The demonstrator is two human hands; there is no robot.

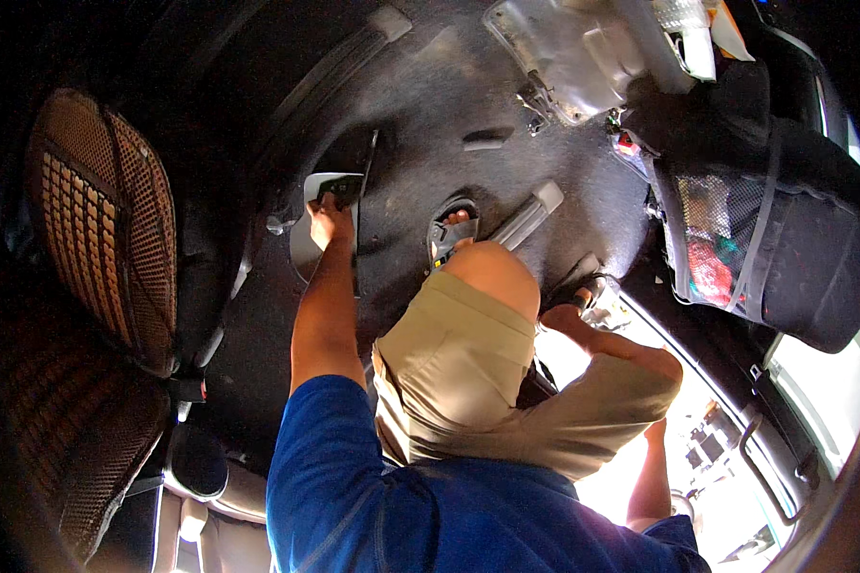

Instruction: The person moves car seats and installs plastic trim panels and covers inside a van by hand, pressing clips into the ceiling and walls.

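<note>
My left hand (330, 220) reaches down to the floor, fingers curled into the dark upper part of a curved grey piece (317, 250), gripping it. A thin dark strip runs upward beside that piece. My sandalled foot (446, 241) is planted to the right of it, under my bent knee. My right hand (655, 428) is mostly hidden at the edge of my leg, by the bright doorway, so its fingers cannot be made out.
I am inside a vehicle with dark flooring (416, 115) and metal floor rails (521, 220). Seats with woven covers (105, 229) stand at left, a metal plate (578, 62) lies ahead, and a mesh-pocketed black seat back (803, 248) is at right above the open doorway.
</note>
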